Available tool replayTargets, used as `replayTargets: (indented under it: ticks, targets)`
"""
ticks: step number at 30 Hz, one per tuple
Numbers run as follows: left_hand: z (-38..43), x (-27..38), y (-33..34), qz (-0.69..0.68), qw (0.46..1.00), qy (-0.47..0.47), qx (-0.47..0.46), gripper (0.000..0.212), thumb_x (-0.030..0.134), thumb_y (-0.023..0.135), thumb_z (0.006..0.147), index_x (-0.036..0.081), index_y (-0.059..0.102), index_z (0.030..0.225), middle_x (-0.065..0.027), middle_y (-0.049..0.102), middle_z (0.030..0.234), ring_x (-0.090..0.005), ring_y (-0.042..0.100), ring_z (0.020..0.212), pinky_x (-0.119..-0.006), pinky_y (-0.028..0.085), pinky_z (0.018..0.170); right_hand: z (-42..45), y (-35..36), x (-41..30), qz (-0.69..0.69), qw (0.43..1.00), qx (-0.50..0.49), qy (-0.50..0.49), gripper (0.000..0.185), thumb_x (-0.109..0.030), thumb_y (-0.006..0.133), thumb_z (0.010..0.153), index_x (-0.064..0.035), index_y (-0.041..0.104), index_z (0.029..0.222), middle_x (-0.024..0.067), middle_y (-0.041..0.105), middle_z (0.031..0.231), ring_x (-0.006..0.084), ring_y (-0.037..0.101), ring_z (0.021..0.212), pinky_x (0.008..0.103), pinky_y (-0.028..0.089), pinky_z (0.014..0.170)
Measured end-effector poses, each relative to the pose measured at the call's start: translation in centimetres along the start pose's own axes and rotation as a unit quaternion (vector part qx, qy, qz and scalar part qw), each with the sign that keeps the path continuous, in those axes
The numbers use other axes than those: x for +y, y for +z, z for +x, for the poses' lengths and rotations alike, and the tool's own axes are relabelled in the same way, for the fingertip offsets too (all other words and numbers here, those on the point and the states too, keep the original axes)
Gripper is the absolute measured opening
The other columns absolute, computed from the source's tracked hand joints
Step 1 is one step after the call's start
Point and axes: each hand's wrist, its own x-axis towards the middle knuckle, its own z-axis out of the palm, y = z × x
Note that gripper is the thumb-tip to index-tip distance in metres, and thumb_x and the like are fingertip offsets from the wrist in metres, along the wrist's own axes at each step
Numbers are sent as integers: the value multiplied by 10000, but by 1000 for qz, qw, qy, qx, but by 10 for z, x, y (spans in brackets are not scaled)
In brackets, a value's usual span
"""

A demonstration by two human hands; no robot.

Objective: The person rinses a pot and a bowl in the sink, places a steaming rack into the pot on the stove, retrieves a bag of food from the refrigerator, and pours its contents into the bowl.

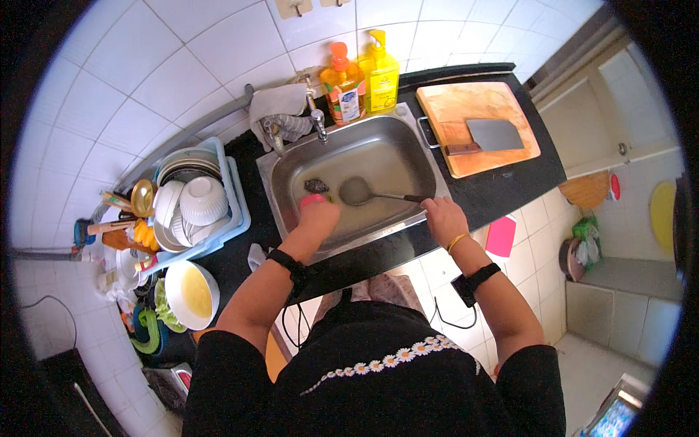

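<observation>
My right hand grips the dark handle end of a ladle, whose round bowl lies in the murky water of the stainless steel sink. At the sink's left side my left hand is closed on a pink thing, perhaps a sponge; its fingers are partly hidden by the back of the hand. A dark scrubber, probably steel wool, lies just beyond it. The faucet stands at the far rim.
Two pump bottles, orange and yellow, stand behind the sink. Rightward, a cleaver lies on a wooden cutting board. Leftward are a blue dish rack with bowls and a white bowl of yellow liquid.
</observation>
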Motion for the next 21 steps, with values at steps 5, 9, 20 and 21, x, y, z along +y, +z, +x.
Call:
replayTargets:
  ticks: [5, 9, 20, 21]
  targets:
    - [-7, 14, -16, 6, 999, 49, 17, 190, 161, 537, 876, 55, 694, 891, -154, 692, 935, -344, 673, 919, -480, 553, 753, -34, -4, -13, 3, 999, 30, 29, 128, -112, 568, 844, -125, 612, 963, 104, 601, 854, 321, 600, 878, 434, 492, 787]
    - [-2, 19, -1, 12, 986, 119, 116, 153, 210, 596, 856, 85, 682, 874, -107, 689, 880, -312, 652, 895, -466, 521, 742, -63, 0, -24, 41, 991, 88, 86, 95, -128, 583, 825, -117, 615, 914, 95, 599, 820, 315, 598, 845, 434, 480, 778]
    - [4, 129, -41, -39, 932, 299, 201, 217, 177, 693, 811, 90, 654, 1007, -124, 674, 924, -326, 634, 896, -465, 496, 775, -175, -17, -7, 22, 964, 105, 245, 150, -98, 560, 815, -127, 647, 934, 68, 637, 823, 281, 625, 884, 423, 488, 842]
    - [3, 146, -44, -42, 929, 315, 192, 218, 177, 693, 814, 90, 655, 1010, -124, 674, 923, -327, 635, 891, -464, 497, 771, -188, -20, -4, 24, 959, 109, 259, 149, -97, 559, 817, -127, 647, 934, 68, 639, 827, 281, 627, 891, 425, 488, 844]
